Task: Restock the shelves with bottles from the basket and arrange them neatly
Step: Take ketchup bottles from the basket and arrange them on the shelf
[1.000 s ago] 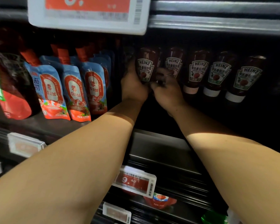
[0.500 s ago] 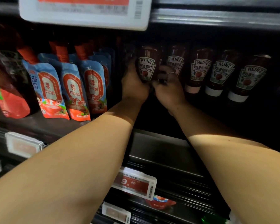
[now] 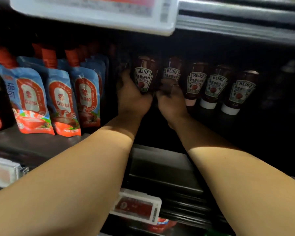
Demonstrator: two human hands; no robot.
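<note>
Head view: both hands on the leftmost ketchup bottle (image 3: 144,77), dark shelf (image 3: 32,145).
Left hand (image 3: 132,97) wraps the bottle's left side, right hand (image 3: 170,97) curls round its lower right; bottle upright, cap down, glossy dark plastic with a shield label. To its right, four like bottles (image 3: 213,86) in a row; to its left, soft blue-and-red pouches (image 3: 58,99). Against half a second ago the label faces more squarely forward; grips unchanged.
</note>
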